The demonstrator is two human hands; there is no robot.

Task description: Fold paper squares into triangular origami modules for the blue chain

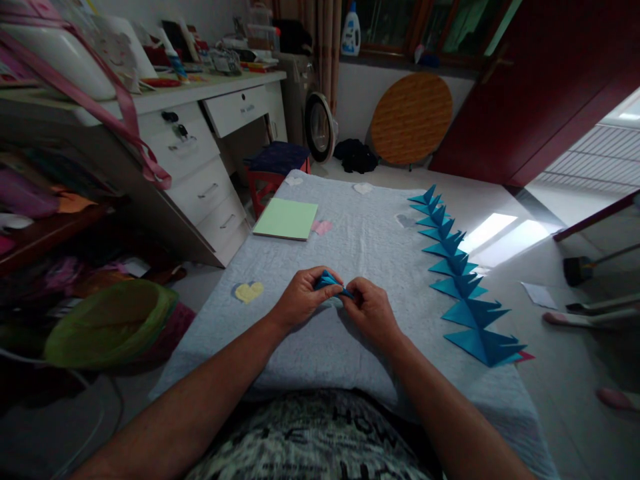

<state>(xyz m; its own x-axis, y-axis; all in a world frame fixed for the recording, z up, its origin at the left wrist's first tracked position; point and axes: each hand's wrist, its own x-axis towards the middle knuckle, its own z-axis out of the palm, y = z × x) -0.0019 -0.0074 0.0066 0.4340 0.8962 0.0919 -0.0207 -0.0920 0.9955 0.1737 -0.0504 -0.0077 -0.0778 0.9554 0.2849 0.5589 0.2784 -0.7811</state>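
A small piece of folded blue paper (327, 281) is pinched between both hands, above the middle of the cloth-covered table (360, 250). My left hand (305, 293) grips its wider left part with thumb and fingers. At the narrow right end, my right hand (369, 305) closes its fingertips on the same paper. Fingers cover much of the folded piece, so its full shape is hidden. Along the right side of the table stands a row of several blue folded-paper cranes (473, 313) with pointed wings. A stack of light green square paper (286, 219) lies at the far left.
Left of the table are a white desk with drawers (200, 190) and a bin with a green liner (115, 323). A stool (277, 160) stands beyond the far left corner, near a washing machine (320, 127). A round wooden tabletop (413, 119) leans on the wall.
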